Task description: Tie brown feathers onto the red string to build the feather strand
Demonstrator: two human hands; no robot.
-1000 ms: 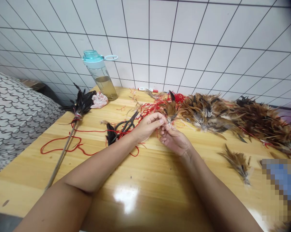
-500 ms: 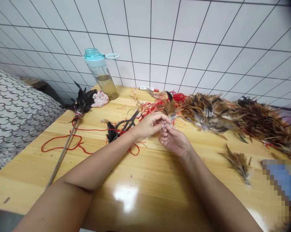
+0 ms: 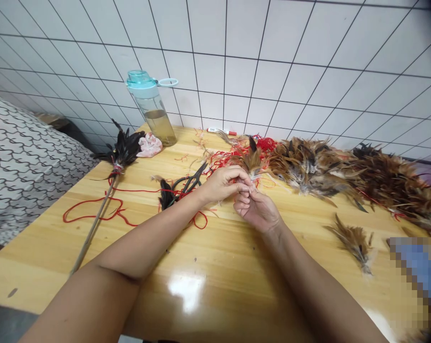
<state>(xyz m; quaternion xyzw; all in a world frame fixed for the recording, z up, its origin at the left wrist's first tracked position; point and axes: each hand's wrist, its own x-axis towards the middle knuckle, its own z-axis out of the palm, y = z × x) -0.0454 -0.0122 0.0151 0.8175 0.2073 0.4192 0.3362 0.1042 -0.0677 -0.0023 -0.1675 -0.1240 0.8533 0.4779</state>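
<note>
My left hand and my right hand meet over the middle of the table, both with fingers pinched together. Between their fingertips are the pale quill ends of a small brown feather bunch, whose tips point away from me. Exactly which fingers grip the quills is partly hidden. Just left of my left hand lie dark-handled scissors and a small tuft of black feathers. Red cord runs across the table beneath my left forearm.
At left, a stick carries black feathers tied on. A water bottle, crumpled cloth and marker stand or lie near the tiled wall. Brown feather piles spread right; one loose bunch lies nearer.
A thin white thread that looped out by my fingertips no longer shows. My fingers have drawn closer together at the quills; both forearms stay nearly in place.
</note>
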